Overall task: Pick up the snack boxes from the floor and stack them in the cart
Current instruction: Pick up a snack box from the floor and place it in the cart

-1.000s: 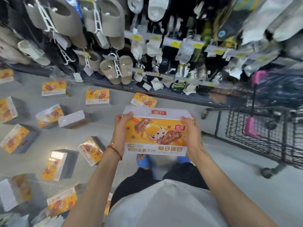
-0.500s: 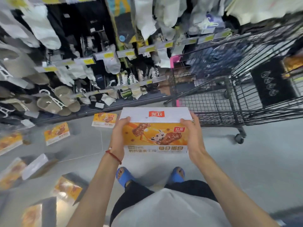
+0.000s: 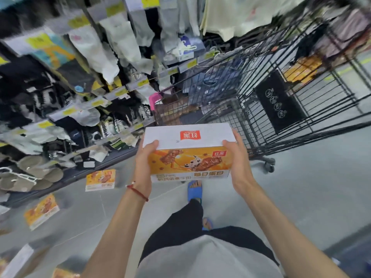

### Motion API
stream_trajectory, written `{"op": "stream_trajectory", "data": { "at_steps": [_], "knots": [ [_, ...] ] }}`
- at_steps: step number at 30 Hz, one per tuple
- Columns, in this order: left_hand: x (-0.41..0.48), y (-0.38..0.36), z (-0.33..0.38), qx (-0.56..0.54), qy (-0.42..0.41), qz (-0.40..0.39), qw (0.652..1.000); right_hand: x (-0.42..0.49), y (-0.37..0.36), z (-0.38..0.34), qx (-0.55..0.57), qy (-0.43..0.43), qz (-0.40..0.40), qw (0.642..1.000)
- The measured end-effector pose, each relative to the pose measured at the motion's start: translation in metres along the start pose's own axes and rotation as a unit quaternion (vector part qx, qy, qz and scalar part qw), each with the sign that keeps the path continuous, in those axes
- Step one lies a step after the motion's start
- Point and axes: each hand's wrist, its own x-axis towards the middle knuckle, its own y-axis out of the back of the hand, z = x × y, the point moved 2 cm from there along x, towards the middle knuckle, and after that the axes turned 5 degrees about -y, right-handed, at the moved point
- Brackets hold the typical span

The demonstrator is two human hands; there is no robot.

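Grey floor (image 3: 313, 199) lies open at lower right; a black wire shopping cart (image 3: 279, 103) walls the upper right, sock-hung shelving (image 3: 96, 103) the left, orange cardboard boxes (image 3: 100, 179) strewn below.

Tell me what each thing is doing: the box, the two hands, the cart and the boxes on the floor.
Orange and white cardboard snack box: held in the air, outside the cart.
Left hand: grips the box's left end.
Right hand: grips its right end.
Black wire shopping cart: standing on its wheels, an orange pack inside.
Orange snack boxes on the grey floor: lying there, not yet picked up.
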Motion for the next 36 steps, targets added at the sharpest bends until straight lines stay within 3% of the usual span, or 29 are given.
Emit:
{"op": "stream_trajectory", "data": {
  "at_steps": [8, 15, 24, 36],
  "knots": [
    [0.092, -0.070, 0.008, 0.022, 0.008, -0.084, 0.996, 0.064, 0.031, -0.043, 0.002, 0.009, 0.040, 0.999],
    [0.147, -0.115, -0.001, 0.124, 0.017, -0.121, 0.985, 0.124, 0.065, -0.058, -0.038, 0.005, 0.054, 0.998],
    [0.199, -0.188, -0.030, 0.159, 0.086, -0.098, 0.979, 0.230, 0.125, -0.080, -0.061, -0.060, -0.009, 0.996],
    [0.284, -0.234, -0.112, 0.189, 0.136, -0.053, 0.971, 0.362, 0.166, -0.067, -0.178, -0.110, -0.015, 0.978]
  ]
}}
